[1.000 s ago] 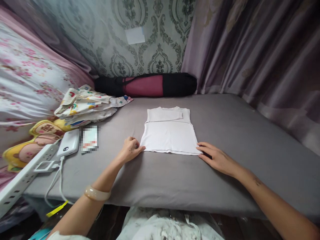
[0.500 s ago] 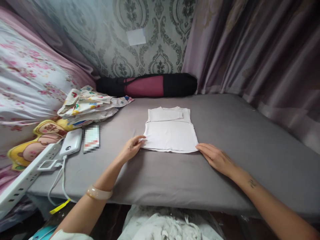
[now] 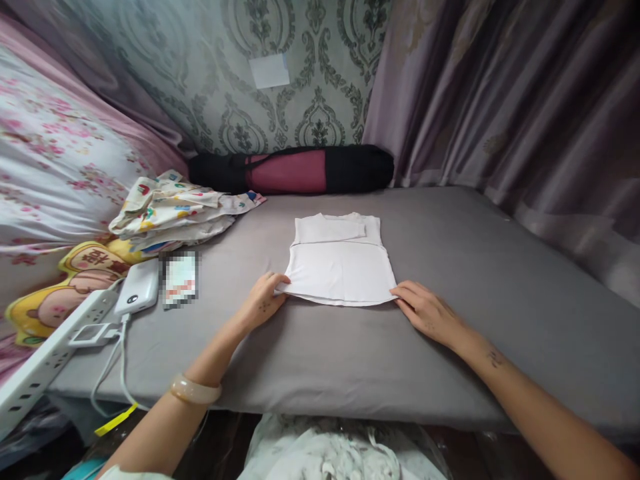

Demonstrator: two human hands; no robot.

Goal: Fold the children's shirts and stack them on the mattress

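A white long-sleeved shirt (image 3: 340, 270) lies flat on the grey bed sheet (image 3: 330, 360), its sleeves folded across the chest and its neckline towards the wall. My left hand (image 3: 265, 299) pinches the bottom left corner of the hem, thumb and fingers closed on the cloth. At the opposite corner, my right hand (image 3: 424, 308) grips the hem between thumb and fingertips. The hem between the two hands is slightly raised, and its layers show along the near edge.
Left of the shirt are a pile of printed clothes (image 3: 175, 212), a white power bank (image 3: 137, 287), a blurred packet (image 3: 180, 279), a power strip (image 3: 60, 343) with cables and a yellow cushion (image 3: 55, 293). A black and maroon roll bag (image 3: 290, 170) lies along the wall.
Both hands have closed their fingers on the hem corners, and the near edge has lifted a little. The view has shifted slightly.
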